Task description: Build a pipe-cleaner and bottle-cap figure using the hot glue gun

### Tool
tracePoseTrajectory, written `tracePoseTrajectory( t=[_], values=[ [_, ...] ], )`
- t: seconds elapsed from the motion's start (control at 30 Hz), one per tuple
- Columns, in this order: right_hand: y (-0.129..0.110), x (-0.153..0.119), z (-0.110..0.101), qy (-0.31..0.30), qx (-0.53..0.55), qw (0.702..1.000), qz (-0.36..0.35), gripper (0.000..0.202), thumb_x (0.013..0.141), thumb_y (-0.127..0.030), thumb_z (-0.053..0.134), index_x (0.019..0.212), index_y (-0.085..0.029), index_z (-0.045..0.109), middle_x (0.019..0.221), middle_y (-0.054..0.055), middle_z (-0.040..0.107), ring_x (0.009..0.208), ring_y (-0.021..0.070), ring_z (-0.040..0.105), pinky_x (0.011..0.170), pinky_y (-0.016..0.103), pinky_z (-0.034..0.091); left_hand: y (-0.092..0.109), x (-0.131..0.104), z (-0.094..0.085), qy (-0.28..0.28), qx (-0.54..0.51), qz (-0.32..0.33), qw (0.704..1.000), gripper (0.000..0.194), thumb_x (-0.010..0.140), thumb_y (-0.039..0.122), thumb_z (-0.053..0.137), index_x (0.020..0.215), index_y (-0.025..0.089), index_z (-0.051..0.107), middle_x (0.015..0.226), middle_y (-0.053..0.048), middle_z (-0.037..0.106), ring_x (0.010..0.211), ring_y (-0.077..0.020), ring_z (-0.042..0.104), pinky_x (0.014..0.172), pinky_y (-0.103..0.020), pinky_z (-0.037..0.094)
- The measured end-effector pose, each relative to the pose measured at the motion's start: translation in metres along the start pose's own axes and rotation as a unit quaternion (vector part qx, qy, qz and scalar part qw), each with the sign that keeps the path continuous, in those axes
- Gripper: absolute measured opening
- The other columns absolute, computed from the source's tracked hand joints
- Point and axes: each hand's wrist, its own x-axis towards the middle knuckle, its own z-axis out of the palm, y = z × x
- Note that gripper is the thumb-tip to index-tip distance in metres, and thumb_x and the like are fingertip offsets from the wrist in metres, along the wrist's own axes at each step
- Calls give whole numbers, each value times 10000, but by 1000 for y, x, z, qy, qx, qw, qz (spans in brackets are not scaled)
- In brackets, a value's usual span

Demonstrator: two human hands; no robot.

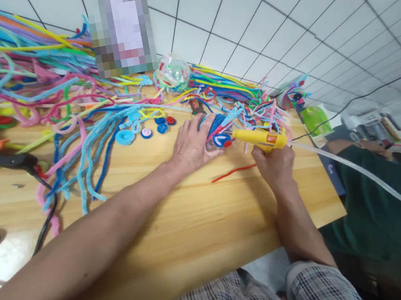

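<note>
A red pipe cleaner [230,173] is lying on the tabletop [199,233], nearest the wearer. Beyond it, the right hand [276,163] is gripping a yellow glue gun [258,138], fingers closed around its handle. The left hand [193,143] is holding a blue-wrapped ornament [218,125], its half-bent fingers curving over the left side; the nozzle is pointing at the right side, contact being unclear. Farther out, blue coils [125,137] are lying left of that hand, and a clear ball [174,73] is sitting behind.
</note>
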Motion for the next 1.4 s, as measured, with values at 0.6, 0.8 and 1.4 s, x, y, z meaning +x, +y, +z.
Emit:
tracePoseTrajectory(
  t=[0.6,0.8,1.4],
  values=[
    [-5,2,-4,-8,-14,998,62,230,753,-441,541,619,-255,559,484,19,534,519,228,589,566,335,455,2,1,-3,-17,2,-7,1000,984,809,519,871,1620,194,418,1572,-213,513,1391,-414,526,1170,-575,451],
    [-1,1,-2,-1,-13,998,59,236,745,-439,571,591,-262,538,490,32,549,520,244,613,560,348,470,2,1,-2,-17,0,-9,1000,1005,789,522,885,1615,190,418,1567,-224,516,1382,-424,534,1169,-585,451],
    [-4,0,-1,-8,87,990,114,252,741,-464,620,608,-258,568,525,20,576,574,237,626,595,355,505,2,1,-1,-7,3,-9,1000,1012,774,535,901,1608,200,436,1563,-210,529,1377,-414,543,1166,-574,457]
  ],
)
